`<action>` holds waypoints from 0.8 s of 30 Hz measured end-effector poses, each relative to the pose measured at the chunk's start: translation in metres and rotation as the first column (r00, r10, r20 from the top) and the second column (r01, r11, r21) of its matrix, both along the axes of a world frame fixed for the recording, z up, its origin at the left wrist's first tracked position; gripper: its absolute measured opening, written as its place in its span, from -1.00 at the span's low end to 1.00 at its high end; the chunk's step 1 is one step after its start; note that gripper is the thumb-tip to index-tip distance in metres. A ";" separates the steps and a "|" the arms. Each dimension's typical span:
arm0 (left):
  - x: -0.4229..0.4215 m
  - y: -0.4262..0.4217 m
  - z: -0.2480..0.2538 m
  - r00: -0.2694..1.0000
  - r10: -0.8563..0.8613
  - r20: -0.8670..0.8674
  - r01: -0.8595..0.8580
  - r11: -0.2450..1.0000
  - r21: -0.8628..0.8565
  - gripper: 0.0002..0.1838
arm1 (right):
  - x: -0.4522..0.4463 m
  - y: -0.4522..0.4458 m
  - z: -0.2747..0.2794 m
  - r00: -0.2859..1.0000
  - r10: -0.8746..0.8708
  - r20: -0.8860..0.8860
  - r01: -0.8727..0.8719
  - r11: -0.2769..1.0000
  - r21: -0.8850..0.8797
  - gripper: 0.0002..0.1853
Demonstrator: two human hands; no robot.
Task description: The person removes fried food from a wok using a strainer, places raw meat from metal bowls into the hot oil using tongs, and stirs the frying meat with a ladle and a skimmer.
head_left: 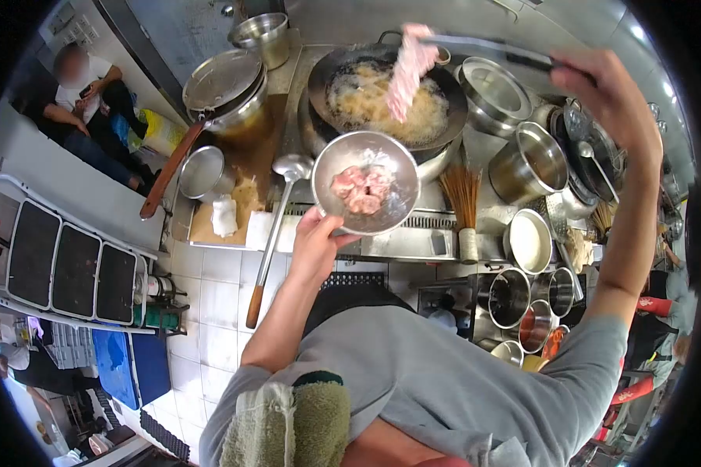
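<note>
My left hand grips the rim of a metal bowl, tilted toward me in front of the wok. Several pieces of raw meat lie inside it, with whitish residue on its wall. Raised at the right, my right hand is closed round the dark handle of long tongs. From their far end hangs a long pale-pink strip of raw meat, slightly blurred, over the black wok. Bubbling yellowish oil fills the wok.
A long-handled ladle and a lidded pot stand left of the wok. At the right are a bamboo brush, a steel pot and a bowl of white liquid. A seated person is at the far left.
</note>
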State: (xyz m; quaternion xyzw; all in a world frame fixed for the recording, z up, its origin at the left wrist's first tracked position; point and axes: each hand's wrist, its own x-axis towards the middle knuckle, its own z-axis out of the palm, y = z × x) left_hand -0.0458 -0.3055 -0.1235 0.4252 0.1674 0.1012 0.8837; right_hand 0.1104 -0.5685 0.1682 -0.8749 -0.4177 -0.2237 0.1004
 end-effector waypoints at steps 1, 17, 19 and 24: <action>0.000 -0.003 0.002 1.000 -0.002 0.011 0.002 1.000 0.010 -0.86 | 0.016 -0.001 0.008 0.991 -0.002 0.133 0.000 1.000 0.017 -0.70; -0.077 0.047 -0.020 0.973 0.209 -0.099 -0.214 0.976 -0.043 -0.72 | 0.232 0.159 -0.153 0.888 -0.444 -0.118 0.411 0.882 -0.232 -0.71; -0.083 0.056 -0.018 0.970 0.213 -0.117 -0.220 0.974 -0.051 -0.72 | 0.251 0.170 -0.173 0.876 -0.457 -0.157 0.428 0.885 -0.184 -0.71; -0.094 0.078 -0.017 0.969 0.204 -0.137 -0.215 0.974 -0.073 -0.76 | 0.258 0.182 -0.181 0.735 -0.582 -0.347 0.606 0.794 -0.047 -0.66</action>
